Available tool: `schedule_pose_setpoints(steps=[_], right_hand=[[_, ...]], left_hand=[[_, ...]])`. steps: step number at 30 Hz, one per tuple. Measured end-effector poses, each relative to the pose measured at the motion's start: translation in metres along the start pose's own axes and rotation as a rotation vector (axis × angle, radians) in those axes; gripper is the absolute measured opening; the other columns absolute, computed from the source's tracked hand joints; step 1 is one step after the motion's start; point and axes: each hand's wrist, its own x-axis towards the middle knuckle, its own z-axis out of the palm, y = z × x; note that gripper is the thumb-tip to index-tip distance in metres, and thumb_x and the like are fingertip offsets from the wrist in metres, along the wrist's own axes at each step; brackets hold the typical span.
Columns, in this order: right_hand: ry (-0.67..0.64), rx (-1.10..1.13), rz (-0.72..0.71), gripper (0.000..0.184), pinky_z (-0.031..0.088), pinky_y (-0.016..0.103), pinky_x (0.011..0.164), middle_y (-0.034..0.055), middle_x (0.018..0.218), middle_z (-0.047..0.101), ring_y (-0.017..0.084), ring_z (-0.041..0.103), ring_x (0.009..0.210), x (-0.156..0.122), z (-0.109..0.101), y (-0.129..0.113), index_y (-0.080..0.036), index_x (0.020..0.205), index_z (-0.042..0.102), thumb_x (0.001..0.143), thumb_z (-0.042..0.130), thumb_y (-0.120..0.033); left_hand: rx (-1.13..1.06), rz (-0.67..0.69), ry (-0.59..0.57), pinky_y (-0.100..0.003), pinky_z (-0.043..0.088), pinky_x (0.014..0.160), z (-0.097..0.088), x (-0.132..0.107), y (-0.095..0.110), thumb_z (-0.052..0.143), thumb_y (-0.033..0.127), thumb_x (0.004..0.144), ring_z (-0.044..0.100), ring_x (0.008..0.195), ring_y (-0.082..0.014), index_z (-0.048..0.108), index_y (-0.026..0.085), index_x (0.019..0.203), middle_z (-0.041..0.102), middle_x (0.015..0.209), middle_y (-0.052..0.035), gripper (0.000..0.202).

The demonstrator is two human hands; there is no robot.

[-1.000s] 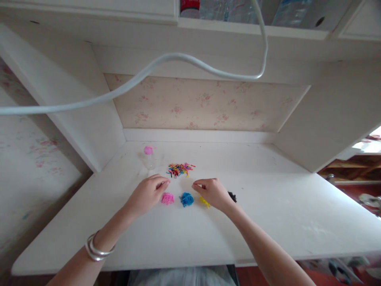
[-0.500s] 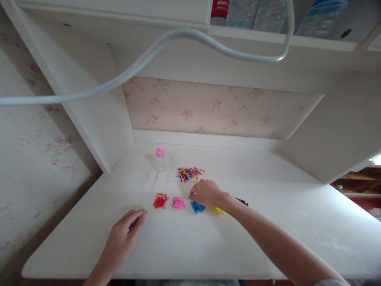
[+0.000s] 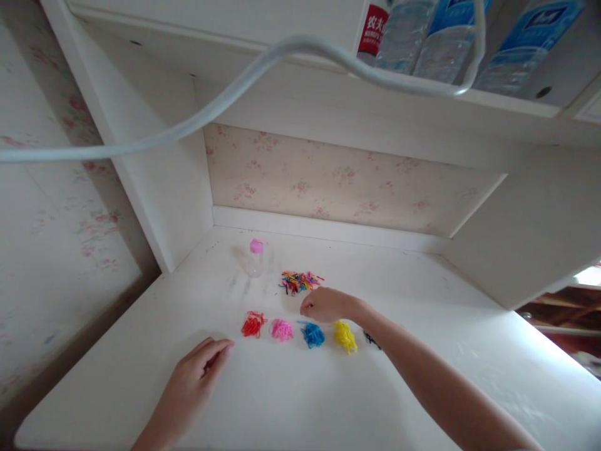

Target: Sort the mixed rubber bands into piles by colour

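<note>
My right hand (image 3: 328,305) is closed with its fingers curled in, just in front of a mixed pile of small coloured rubber bands (image 3: 299,282). Anything between its fingertips is hidden. Below it lies a blue pile of rubber bands (image 3: 313,336), one strand sticking out to the left. A yellow pile (image 3: 345,337) sits beside the blue one, and a black pile (image 3: 372,340) is partly covered by my right forearm. My left hand (image 3: 200,373) rests on the table, thumb pressed to forefinger, nothing showing in it. Nearest to it is a red pile (image 3: 253,324), then a pink pile (image 3: 282,330).
A clear jar with a pink lid (image 3: 256,257) stands behind the piles on the white table (image 3: 282,401). A pale cable (image 3: 225,103) crosses the upper view. Plastic bottles (image 3: 446,41) fill the shelf above. White side panels flank the table.
The view has tilted and shifted slightly. My right hand has moved up off the blue pile towards the mixed pile, uncovering the yellow pile. My left hand stays put.
</note>
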Motion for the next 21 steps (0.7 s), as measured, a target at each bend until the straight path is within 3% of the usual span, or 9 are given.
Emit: schedule_pose_setpoints(steps=[4, 12, 16, 21], right_hand=[[-0.059, -0.032, -0.082, 0.041, 0.043, 0.021, 0.066, -0.0025, 0.104, 0.069, 0.016, 0.064, 0.090, 0.001, 0.011, -0.002, -0.032, 0.102, 0.070, 0.073, 0.046, -0.015], [-0.085, -0.044, -0.141, 0.039, 0.043, 0.020, 0.073, -0.0060, 0.094, 0.072, 0.014, 0.065, 0.085, -0.002, 0.012, 0.003, -0.032, 0.090, 0.073, 0.073, 0.045, -0.012], [-0.018, -0.068, -0.064, 0.040, 0.044, 0.023, 0.076, -0.0037, 0.099, 0.071, 0.016, 0.063, 0.091, -0.007, 0.013, 0.003, -0.033, 0.096, 0.071, 0.076, 0.042, -0.014], [0.101, -0.109, 0.150, 0.041, 0.045, 0.032, 0.078, 0.0014, 0.108, 0.067, 0.022, 0.062, 0.096, -0.008, 0.009, 0.012, -0.035, 0.111, 0.064, 0.084, 0.037, -0.021]], left_hand=[[0.029, 0.005, -0.002, -0.023, 0.050, 0.069, 0.000, 0.000, 0.002, 0.044, 0.040, 0.088, 0.062, 0.074, -0.0155, 0.064, 0.025, 0.098, 0.065, 0.081, 0.0003, 0.028], [0.042, 0.006, -0.026, -0.022, 0.049, 0.072, 0.000, 0.000, 0.001, 0.044, 0.038, 0.088, 0.062, 0.078, -0.0150, 0.064, 0.025, 0.100, 0.066, 0.085, 0.0011, 0.027], [0.050, 0.004, -0.035, -0.022, 0.049, 0.075, 0.001, 0.000, 0.001, 0.045, 0.040, 0.087, 0.062, 0.082, -0.0151, 0.064, 0.025, 0.097, 0.066, 0.089, 0.0008, 0.026], [0.066, 0.021, -0.041, -0.023, 0.049, 0.078, 0.001, 0.000, -0.001, 0.044, 0.040, 0.089, 0.062, 0.084, -0.0149, 0.064, 0.024, 0.097, 0.067, 0.091, -0.0003, 0.027]])
